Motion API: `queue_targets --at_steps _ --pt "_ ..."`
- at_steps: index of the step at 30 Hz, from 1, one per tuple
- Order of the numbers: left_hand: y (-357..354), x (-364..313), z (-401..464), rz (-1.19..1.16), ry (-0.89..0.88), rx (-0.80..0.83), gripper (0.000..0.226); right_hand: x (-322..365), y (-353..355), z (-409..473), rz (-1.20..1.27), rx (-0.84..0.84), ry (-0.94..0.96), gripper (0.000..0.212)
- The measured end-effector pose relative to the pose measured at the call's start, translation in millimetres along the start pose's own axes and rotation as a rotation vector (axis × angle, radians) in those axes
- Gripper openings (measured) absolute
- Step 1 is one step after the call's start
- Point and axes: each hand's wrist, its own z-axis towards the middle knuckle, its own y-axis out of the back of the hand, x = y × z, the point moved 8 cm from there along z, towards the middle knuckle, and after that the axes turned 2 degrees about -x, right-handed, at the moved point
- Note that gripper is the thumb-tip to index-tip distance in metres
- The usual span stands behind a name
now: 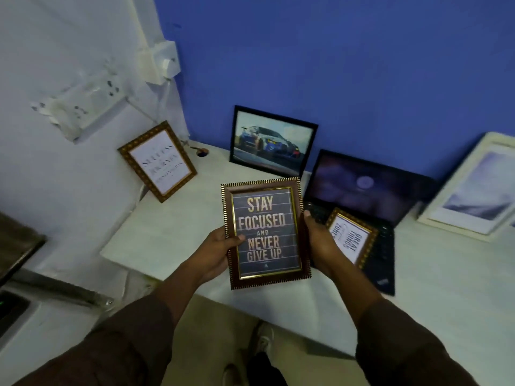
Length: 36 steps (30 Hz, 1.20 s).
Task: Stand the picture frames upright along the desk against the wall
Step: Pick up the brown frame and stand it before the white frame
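Brown-and-gold quote frame [264, 232] reading "STAY FOCUSED AND NEVER GIVE UP" is held in the air over the desk's near edge, face toward the camera, upright, slightly tilted. Left hand [220, 253] grips its left edge, thumb curled over the front border, fingers behind. Right hand [320, 243] clamps the right edge, fingers wrapped behind, thumb along the side. Both sleeves are dark brown.

White desk [172, 232] meets a white wall on the left and a blue wall [334, 65] at the back. Gold text frame [158, 160] stands leaning against the left wall near the corner. Black car photo frame [273, 142] stands leaning against the blue wall, just right of the corner. Open laptop [370, 190] sits right of it, screen back near the wall. Small gold frame [351, 238] lies on the laptop keyboard, rotated sideways, partly hidden by the right hand. Large white frame [473, 188] leans at far right, cut by the picture edge and blurred.

Bare desk surface lies between the gold text frame and the held frame, and in front of the car photo frame. Cable hole [202, 153] sits in the corner. Socket strip [83, 104] is mounted on the left wall above the desk. Desk front edge runs diagonally under the forearms; floor and a shoe below.
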Motion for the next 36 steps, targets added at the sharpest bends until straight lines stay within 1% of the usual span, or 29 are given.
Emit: queue_targets --at_steps 2,4,6,10,12,16,18,19,20,24,26,29,30,34,36 --pt "-24 14 2 0.007 0.04 0.045 0.038 -10 24 -14 0.042 -0.036 0.017 0.046" --pt "-56 29 7 0.045 0.077 0.089 0.038 -20 56 -29 0.151 -0.112 0.026 0.041" --pt "-97 41 13 0.14 0.085 0.139 0.037 -30 98 -41 0.228 -0.2 0.051 0.037" --pt "-162 55 19 0.411 0.037 0.208 0.034 -52 165 -52 0.23 -0.337 0.027 0.042" --pt "-191 64 24 0.458 0.062 0.237 0.032 -56 192 -58 0.217 -0.366 0.022 0.046" --pt "-261 85 27 0.407 0.158 0.295 0.029 -61 257 -66 0.229 -0.402 0.062 0.047" --pt "-296 91 28 0.376 0.177 0.317 0.027 -65 286 -65 0.24 -0.414 0.068 0.048" --pt "-314 96 31 0.355 0.18 0.303 0.026 -67 304 -64 0.243 -0.419 0.074 0.05" --pt "-330 100 35 0.329 0.185 0.286 0.029 -66 319 -62 0.242 -0.42 0.085 0.051" --pt "-396 124 50 0.165 0.249 0.288 0.063 -71 383 -50 0.231 -0.418 0.1 0.052" --pt "-426 139 59 0.112 0.284 0.258 0.071 -74 418 -45 0.236 -0.418 0.121 0.053" --pt "-454 158 73 0.083 0.306 0.224 0.078 -79 452 -37 0.25 -0.406 0.129 0.053" --pt "-464 165 78 0.096 0.31 0.216 0.077 -82 464 -35 0.264 -0.405 0.122 0.051" --pt "-490 176 95 0.188 0.289 0.192 0.062 -99 496 -26 0.283 -0.403 0.106 0.048" --pt "-497 182 110 0.228 0.303 0.172 0.063 -108 509 -20 0.295 -0.409 0.123 0.048"
